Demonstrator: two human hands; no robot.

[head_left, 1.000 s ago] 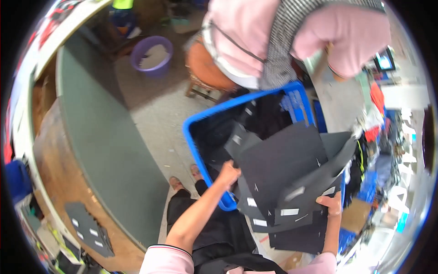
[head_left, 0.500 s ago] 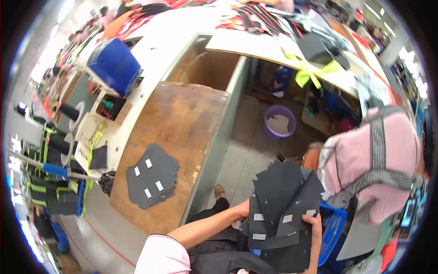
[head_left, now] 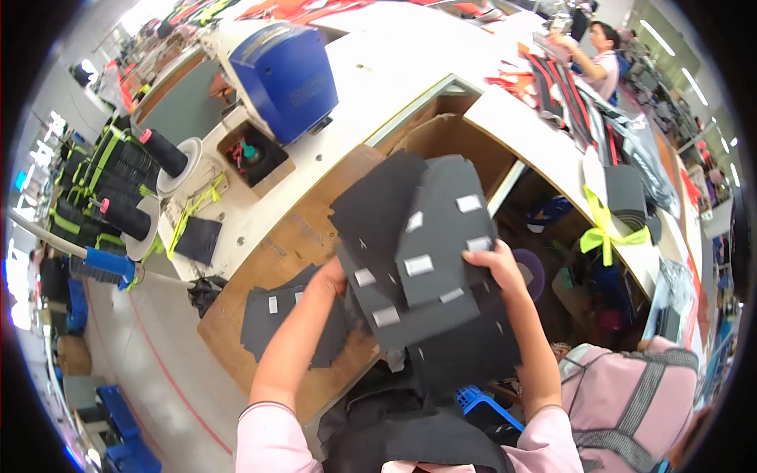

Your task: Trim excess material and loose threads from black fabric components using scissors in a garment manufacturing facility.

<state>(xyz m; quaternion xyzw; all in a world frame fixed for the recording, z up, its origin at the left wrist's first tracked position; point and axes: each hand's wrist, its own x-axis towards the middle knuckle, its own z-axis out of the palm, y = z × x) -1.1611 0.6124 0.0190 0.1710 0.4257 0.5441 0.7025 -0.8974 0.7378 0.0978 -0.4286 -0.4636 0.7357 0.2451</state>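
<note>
Both my hands hold a loose stack of dark grey cut fabric pieces [head_left: 441,280] with small white labels, raised in front of me above the wooden board. My left hand [head_left: 335,274] grips the stack's left edge; its fingers are partly hidden behind the fabric. On the right edge my right hand [head_left: 495,264] is closed, thumb on top of the pieces. The held pieces overlap at different angles, and a darker one hangs at the lower right. Below my left forearm, another pile of similar labelled pieces [head_left: 264,327] lies on the wooden board [head_left: 288,244].
A blue-covered machine [head_left: 288,83] stands on the white table, with black thread cones [head_left: 164,154] to its left. A neon yellow bow [head_left: 605,235] hangs at the right table edge. A purple bucket [head_left: 531,274] sits below. A co-worker in pink [head_left: 623,410] bends close at my right.
The held stack has moved from the lower right up and left, over the wooden board. My view has turned right, and the co-worker now appears lower.
</note>
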